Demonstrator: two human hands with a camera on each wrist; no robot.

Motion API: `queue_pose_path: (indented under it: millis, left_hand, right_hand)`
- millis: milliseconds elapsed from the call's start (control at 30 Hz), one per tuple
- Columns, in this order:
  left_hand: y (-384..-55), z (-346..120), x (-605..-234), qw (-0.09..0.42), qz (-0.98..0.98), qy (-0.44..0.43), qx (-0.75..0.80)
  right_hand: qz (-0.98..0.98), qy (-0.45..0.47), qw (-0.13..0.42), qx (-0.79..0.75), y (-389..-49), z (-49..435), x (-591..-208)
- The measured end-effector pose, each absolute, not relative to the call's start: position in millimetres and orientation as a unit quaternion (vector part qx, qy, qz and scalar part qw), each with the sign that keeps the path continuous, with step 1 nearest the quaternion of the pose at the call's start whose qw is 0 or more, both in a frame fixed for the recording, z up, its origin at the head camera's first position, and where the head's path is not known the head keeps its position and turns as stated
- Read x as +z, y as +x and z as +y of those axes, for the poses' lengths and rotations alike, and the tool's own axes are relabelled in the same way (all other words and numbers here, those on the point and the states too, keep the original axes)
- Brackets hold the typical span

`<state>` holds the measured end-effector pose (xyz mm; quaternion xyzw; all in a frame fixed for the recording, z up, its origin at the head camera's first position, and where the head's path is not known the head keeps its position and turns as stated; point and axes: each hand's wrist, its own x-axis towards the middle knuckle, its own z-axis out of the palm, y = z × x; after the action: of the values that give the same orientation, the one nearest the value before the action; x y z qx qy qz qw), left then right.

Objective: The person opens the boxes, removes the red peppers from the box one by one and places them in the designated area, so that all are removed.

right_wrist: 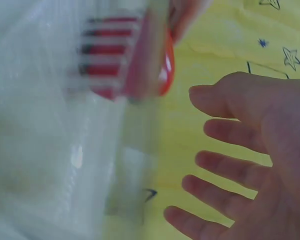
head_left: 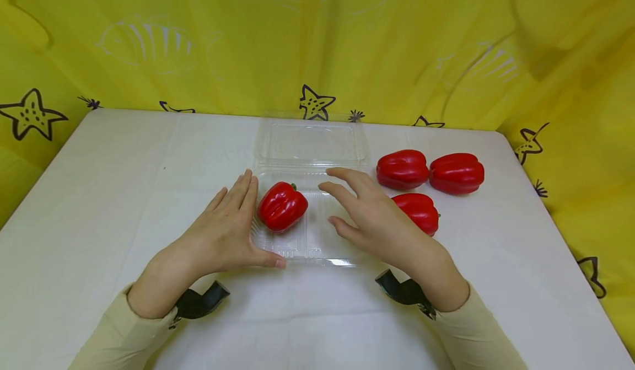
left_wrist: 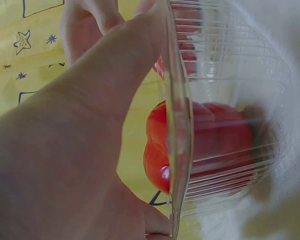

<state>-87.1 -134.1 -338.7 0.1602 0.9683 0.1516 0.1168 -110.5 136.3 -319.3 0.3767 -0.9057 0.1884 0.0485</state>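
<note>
A clear plastic clamshell container (head_left: 327,243) lies on the table with its lid (head_left: 312,141) laid back behind it. One red bell pepper (head_left: 283,207) sits in the left part of its base and shows through the ribbed wall in the left wrist view. My left hand (head_left: 223,226) rests along the container's left rim, fingers straight, with the thumb at the front edge. Over the right part of the base is my right hand (head_left: 369,215), its fingers spread and slightly bent, nothing between them. In the right wrist view, the fingers (right_wrist: 230,167) are apart from the blurred container wall.
Right of the container lie two red bell peppers (head_left: 402,169) (head_left: 456,173) side by side, and another bell pepper (head_left: 419,213) is partly hidden behind my right hand. The white table (head_left: 99,193) meets a yellow curtain (head_left: 238,44) at its back and sides.
</note>
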Motion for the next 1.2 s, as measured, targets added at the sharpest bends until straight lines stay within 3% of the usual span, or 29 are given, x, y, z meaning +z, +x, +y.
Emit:
queue_pose_path:
  millis: [800,1200]
  left_hand:
    - [-87,-134,-338,0.124,0.968,0.165,0.141]
    - [-87,-135,-338,0.120,0.969,0.166,0.140]
  right_hand:
    - [-0.871,0.456,0.046,0.174,-103,93,-353]
    - [-0.891,0.416,0.055,0.175,-104,93,-350]
